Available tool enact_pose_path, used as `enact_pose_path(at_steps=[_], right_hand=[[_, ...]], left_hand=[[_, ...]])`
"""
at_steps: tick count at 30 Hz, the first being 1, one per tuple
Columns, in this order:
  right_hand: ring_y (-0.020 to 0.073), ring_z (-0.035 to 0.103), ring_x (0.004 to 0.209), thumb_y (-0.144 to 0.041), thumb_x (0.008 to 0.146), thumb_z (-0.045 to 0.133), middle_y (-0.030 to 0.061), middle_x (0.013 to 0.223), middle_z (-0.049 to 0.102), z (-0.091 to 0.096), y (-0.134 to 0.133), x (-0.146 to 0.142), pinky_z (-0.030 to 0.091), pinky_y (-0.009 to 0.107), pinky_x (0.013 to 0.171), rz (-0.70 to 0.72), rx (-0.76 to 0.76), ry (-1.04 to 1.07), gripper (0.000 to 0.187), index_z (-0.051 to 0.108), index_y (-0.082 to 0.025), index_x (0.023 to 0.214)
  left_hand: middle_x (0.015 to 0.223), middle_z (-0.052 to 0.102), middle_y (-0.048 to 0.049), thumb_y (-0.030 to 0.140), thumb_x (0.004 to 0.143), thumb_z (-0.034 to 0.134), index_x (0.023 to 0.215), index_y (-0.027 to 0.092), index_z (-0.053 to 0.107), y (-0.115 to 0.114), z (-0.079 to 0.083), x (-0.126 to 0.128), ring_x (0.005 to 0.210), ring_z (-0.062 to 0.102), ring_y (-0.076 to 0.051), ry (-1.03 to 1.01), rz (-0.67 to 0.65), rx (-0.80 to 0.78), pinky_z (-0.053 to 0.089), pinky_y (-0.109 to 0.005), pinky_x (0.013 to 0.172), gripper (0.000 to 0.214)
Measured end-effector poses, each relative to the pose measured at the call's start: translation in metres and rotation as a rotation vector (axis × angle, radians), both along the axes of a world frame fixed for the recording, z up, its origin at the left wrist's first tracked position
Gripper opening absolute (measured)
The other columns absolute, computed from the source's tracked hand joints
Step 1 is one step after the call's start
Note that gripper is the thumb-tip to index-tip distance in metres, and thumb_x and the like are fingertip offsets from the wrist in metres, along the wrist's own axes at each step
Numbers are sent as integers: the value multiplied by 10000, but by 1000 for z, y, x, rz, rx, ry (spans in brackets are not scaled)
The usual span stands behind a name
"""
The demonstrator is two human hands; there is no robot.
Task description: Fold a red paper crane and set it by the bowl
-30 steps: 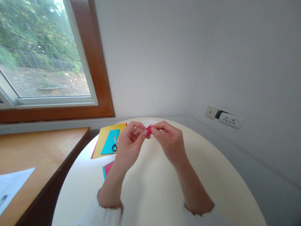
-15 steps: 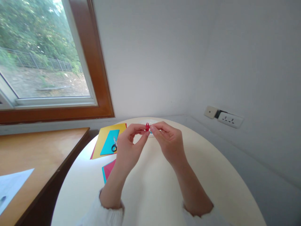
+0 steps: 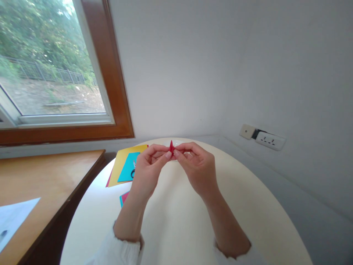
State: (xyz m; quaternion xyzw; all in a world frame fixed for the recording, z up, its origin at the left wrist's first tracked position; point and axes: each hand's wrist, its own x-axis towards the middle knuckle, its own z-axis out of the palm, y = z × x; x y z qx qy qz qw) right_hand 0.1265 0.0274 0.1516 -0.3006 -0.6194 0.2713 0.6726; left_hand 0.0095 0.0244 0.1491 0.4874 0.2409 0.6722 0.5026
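Note:
Both hands are raised over a round cream table [image 3: 248, 206] and meet at a small folded red paper piece [image 3: 171, 147]. My left hand [image 3: 147, 167] pinches it from the left with thumb and forefinger. My right hand [image 3: 197, 165] pinches it from the right, fingers curled. Only a pointed red tip shows above the fingertips; the remainder is hidden between them.
Yellow paper [image 3: 121, 163] with a teal sheet [image 3: 127, 167] and partly hidden small scissors [image 3: 133, 173] lies at the table's far left. A pink-and-teal sheet [image 3: 124, 197] peeks out beside my left forearm. A wooden desk [image 3: 41, 184] with white paper [image 3: 13, 217] stands left; wall sockets [image 3: 268, 140] right.
The red paper has been squeezed narrower, from a wider flap to a thin upright point. My left hand has shifted slightly left and now covers most of the scissors.

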Motion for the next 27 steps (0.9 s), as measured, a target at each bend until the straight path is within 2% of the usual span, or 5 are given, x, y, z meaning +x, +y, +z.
enact_pose_path(at_steps=[10, 13, 18, 23, 27], right_hand=[[139, 594, 756, -150, 787, 580, 19, 824, 639, -1, -3, 6, 529, 278, 648, -36, 156, -108, 178, 664, -240, 916], [144, 596, 756, -140, 790, 577, 28, 847, 655, 1, -4, 8, 520, 291, 645, -66, 184, -157, 153, 664, -233, 875], [139, 575, 705, -130, 773, 589, 14, 774, 649, 4, -5, 11, 490, 285, 615, -115, 205, -199, 98, 636, -216, 772], [123, 561, 683, -102, 774, 578, -8, 735, 636, 9, -7, 16, 454, 263, 612, -115, 215, -300, 122, 601, -206, 715], [123, 557, 676, -101, 785, 559, -9, 729, 631, 12, -8, 16, 442, 259, 612, -112, 188, -357, 132, 579, -203, 704]], left_hand=[[633, 703, 4, 249, 628, 780, 697, 163, 653, -2, 4, 1, 644, 666, -126, 23, -47, -31, 522, -257, 728, 168], [620, 694, 7, 244, 642, 768, 698, 163, 651, -3, 3, 0, 651, 658, -119, 42, -51, -37, 515, -244, 724, 153], [649, 689, 10, 221, 655, 746, 704, 162, 636, -3, 3, -1, 657, 636, -109, 56, -44, -43, 499, -232, 703, 134], [623, 657, 21, 195, 650, 723, 734, 165, 613, -5, 4, -1, 612, 592, -103, 86, -23, -41, 473, -233, 657, 142], [646, 650, 17, 193, 663, 696, 774, 177, 614, -5, 5, 0, 625, 578, -109, 90, -64, -41, 470, -245, 655, 139]])
